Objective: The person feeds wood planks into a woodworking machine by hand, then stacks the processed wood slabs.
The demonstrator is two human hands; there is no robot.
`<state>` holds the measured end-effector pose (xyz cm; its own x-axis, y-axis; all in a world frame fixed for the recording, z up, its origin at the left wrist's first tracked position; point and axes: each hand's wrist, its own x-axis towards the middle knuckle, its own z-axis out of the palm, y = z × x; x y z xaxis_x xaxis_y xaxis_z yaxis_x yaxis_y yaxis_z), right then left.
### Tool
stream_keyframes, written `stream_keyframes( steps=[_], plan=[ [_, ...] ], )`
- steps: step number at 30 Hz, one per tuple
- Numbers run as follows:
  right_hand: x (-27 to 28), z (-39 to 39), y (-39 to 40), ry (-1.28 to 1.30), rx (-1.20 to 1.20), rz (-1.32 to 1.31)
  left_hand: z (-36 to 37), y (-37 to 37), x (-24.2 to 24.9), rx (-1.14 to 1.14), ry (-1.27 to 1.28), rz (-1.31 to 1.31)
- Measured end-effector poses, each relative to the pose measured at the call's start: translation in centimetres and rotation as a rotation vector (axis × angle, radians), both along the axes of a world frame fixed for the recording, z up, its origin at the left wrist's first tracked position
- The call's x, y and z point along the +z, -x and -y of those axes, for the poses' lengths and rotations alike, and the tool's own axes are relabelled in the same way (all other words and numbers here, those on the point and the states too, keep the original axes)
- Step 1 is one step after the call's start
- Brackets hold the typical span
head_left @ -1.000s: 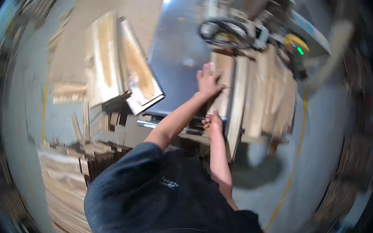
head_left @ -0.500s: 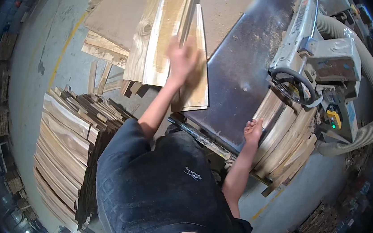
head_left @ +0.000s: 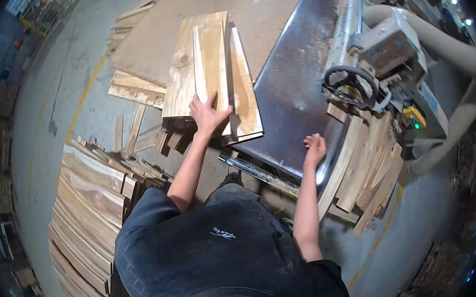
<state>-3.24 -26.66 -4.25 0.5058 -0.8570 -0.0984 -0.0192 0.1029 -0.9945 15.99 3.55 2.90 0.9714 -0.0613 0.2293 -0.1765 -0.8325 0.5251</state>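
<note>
A narrow light board [head_left: 215,60] lies at a slant on top of a wider board [head_left: 181,66]. Across its near end my left hand [head_left: 209,115] is spread, fingers at one side and thumb at the other, gripping it. Another board [head_left: 245,86] is just to the right, at an angle, its near end over the dark metal table [head_left: 289,96]. My right hand [head_left: 314,150] is above the table's right part with fingers curled together and nothing visible in them. Long boards [head_left: 356,171] are stacked beyond the table's right edge.
A machine with a black handwheel [head_left: 350,86] and a thick grey hose [head_left: 432,38] stands at the upper right. A large pile of boards [head_left: 86,202] is at the lower left. Loose strips [head_left: 136,127] are left of the boards, and a metal bar [head_left: 258,173] runs along the table's front.
My left hand has come down to the near end of the narrow board, which now lies more slanted. My right hand has left the side boards and is over the table. The view has shifted.
</note>
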Motion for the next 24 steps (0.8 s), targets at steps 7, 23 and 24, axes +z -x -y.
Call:
stream_keyframes(
  steps=[7,23,24],
  plan=[
    [-0.3,-6.5,9.4,-0.082,0.102,0.045,1.8,14.0,-1.1,-0.406,0.025,0.099],
    [0.5,-12.4,21.5,-0.979,0.027,-0.005,13.9,24.5,-5.3,-1.050,0.015,-0.057],
    [0.7,-11.5,20.8,-0.945,0.023,-0.137,15.0,24.0,-5.4,-1.055,0.043,-0.066]
  ],
)
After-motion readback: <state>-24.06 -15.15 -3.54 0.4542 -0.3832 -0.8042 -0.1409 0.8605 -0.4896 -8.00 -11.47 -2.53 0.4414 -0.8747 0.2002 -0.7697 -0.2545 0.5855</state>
